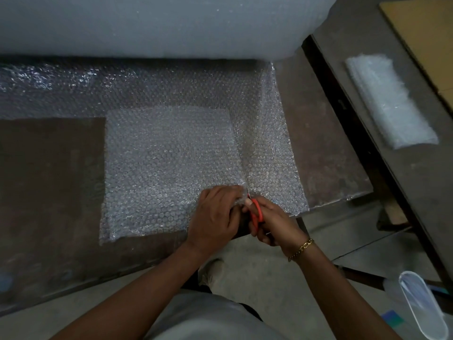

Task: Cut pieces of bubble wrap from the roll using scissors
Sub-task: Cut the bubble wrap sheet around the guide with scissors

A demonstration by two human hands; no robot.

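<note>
Two hands in view, close together at the near edge of the desk [49,180]. Found the bubble wrap roll [147,23] lying across the far side, its sheet [171,89] drawn out flat toward the person. Noted the left hand [215,217], fingers curled, pinching the sheet's near edge just beside the scissors [257,214]. Noted the right hand [272,227] gripping the orange handles, fingers curled round them; blades hidden, could not tell whether apart. Saw a square piece [166,168] lying flat, left of the hands. Recorded a folded stack [389,101] of bubble wrap on the neighbouring desk [416,192], well apart.
</note>
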